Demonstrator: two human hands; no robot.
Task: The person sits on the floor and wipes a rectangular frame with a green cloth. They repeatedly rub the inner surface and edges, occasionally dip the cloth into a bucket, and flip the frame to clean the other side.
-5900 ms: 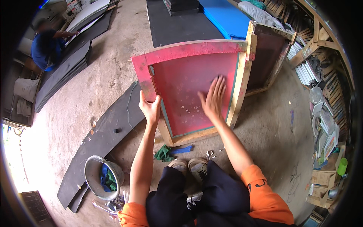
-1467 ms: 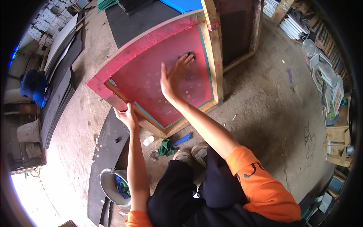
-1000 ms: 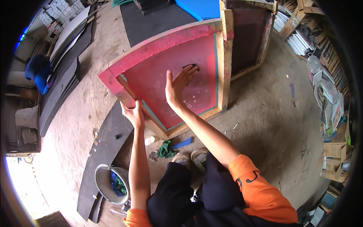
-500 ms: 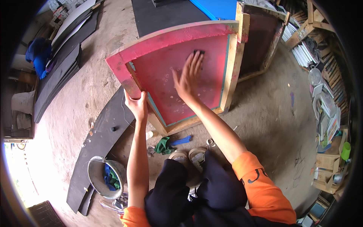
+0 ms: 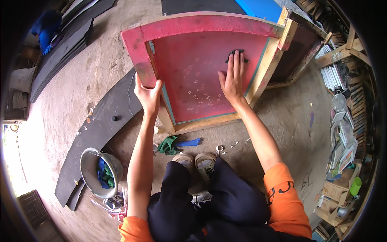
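Note:
A wooden-framed printing screen (image 5: 139,42), its border and mesh stained pink-red, stands tilted in front of me. Small pale ring shapes dot the mesh. My left hand (image 5: 148,94) is closed round the left side of the frame, thumb toward me and fingers hidden behind the wood. On the right half of the mesh, my right hand (image 5: 233,78) presses a dark cloth (image 5: 244,60) against the surface with straight fingers. Most of that cloth lies hidden beneath the fingers.
A second dark screen (image 5: 296,52) stands behind. Near my feet lie a green cloth (image 5: 168,146) and a blue strip (image 5: 188,142). A metal bucket (image 5: 117,161) with cloths stands left on a black sheet (image 5: 96,133). Boxes (image 5: 336,187) line the right; a person (image 5: 45,28) bends far left.
My right hand has slid the dark cloth rightward across the mesh, nearer the right side of the frame. My left hand keeps its hold. The whole view has shifted somewhat.

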